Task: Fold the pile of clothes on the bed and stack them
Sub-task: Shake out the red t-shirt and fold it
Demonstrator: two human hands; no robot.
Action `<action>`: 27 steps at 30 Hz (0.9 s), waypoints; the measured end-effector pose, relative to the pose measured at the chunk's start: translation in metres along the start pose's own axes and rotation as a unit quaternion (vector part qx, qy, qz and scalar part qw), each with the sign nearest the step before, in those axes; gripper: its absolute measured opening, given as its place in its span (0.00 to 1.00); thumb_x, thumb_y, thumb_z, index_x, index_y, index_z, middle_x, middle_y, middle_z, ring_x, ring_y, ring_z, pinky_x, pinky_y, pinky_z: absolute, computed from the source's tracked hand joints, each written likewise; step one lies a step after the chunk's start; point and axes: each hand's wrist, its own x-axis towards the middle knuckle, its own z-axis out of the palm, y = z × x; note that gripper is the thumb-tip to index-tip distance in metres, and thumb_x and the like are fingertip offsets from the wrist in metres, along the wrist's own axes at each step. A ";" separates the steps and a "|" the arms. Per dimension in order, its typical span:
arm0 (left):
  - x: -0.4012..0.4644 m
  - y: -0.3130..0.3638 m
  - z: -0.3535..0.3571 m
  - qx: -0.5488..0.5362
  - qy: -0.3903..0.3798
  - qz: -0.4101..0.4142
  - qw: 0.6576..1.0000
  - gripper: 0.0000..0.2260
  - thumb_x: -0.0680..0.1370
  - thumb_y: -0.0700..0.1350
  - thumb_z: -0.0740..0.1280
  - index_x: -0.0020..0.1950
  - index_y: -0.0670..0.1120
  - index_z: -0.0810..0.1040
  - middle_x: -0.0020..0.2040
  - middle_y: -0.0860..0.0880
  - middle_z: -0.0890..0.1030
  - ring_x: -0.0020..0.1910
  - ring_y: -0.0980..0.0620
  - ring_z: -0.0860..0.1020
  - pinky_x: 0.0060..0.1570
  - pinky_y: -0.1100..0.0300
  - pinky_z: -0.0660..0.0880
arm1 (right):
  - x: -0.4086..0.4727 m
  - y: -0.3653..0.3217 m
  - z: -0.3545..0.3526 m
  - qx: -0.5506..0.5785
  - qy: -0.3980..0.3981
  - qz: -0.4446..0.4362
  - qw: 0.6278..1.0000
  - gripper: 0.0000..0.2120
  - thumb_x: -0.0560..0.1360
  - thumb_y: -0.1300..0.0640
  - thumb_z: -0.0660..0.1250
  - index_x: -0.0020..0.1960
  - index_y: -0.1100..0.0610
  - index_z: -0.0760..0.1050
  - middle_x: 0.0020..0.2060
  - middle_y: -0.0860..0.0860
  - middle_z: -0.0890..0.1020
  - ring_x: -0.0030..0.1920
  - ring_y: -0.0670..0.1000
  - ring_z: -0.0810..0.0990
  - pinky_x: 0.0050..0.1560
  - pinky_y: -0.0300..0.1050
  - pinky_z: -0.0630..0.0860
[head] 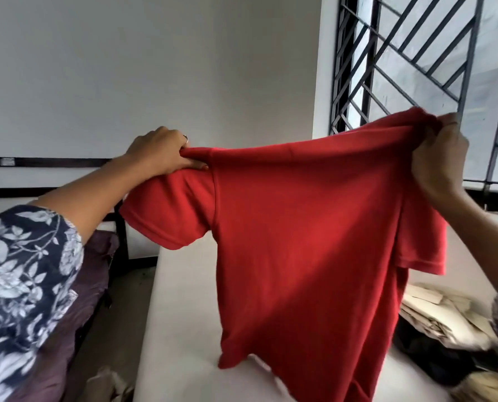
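A red short-sleeved shirt (305, 233) hangs spread out in the air above the white bed (178, 320). My left hand (160, 152) pinches its left shoulder seam, and the left sleeve droops below that hand. Up by the window, my right hand (439, 161) grips the bunched right shoulder. The shirt's bottom hem touches the bed near the front. A pile of beige and dark clothes (442, 332) lies on the bed at the right, partly hidden behind the shirt.
A dark purple cushion (76, 300) lies on a piece of furniture left of the bed, with a gap of floor (117, 317) between. A window with a black metal grille (416, 62) stands at the right. A white wall is behind.
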 end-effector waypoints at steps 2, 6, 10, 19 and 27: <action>-0.003 -0.001 -0.011 0.019 0.016 0.010 1.000 0.27 0.69 0.67 0.67 0.42 0.42 0.77 0.43 0.42 0.76 0.48 0.39 0.76 0.45 0.51 0.71 | -0.002 0.000 -0.005 -0.006 0.000 -0.045 0.999 0.13 0.76 0.69 0.52 0.58 0.69 0.69 0.52 0.68 0.77 0.52 0.64 0.75 0.49 0.50 0.63; -0.002 -0.004 -0.038 -0.001 0.053 0.016 0.998 0.25 0.71 0.65 0.67 0.47 0.42 0.79 0.48 0.36 0.78 0.51 0.36 0.76 0.49 0.48 0.73 | 0.009 -0.014 -0.025 -0.006 0.028 -0.098 0.995 0.12 0.76 0.67 0.52 0.56 0.68 0.70 0.50 0.67 0.78 0.50 0.64 0.75 0.48 0.50 0.63; 0.007 -0.001 -0.067 -0.037 0.101 0.044 0.993 0.21 0.75 0.57 0.68 0.49 0.39 0.81 0.45 0.35 0.80 0.49 0.37 0.77 0.50 0.47 0.74 | 0.029 -0.034 -0.050 0.003 0.070 -0.100 0.993 0.13 0.77 0.63 0.52 0.55 0.67 0.71 0.50 0.65 0.79 0.50 0.61 0.74 0.48 0.48 0.63; 0.016 0.014 -0.116 -0.136 0.170 0.033 0.975 0.18 0.78 0.57 0.64 0.41 0.43 0.74 0.32 0.43 0.70 0.28 0.48 0.67 0.31 0.58 0.62 | 0.065 -0.051 -0.073 -0.006 0.127 -0.091 0.988 0.18 0.78 0.48 0.48 0.56 0.52 0.73 0.61 0.58 0.77 0.61 0.57 0.73 0.62 0.46 0.64; 0.039 0.008 -0.035 -0.071 0.040 0.026 0.996 0.23 0.72 0.60 0.70 0.51 0.40 0.81 0.41 0.40 0.79 0.40 0.44 0.73 0.41 0.56 0.66 | 0.046 0.006 -0.006 -0.061 0.026 -0.043 0.997 0.20 0.78 0.51 0.53 0.60 0.64 0.72 0.58 0.63 0.77 0.59 0.60 0.73 0.58 0.50 0.63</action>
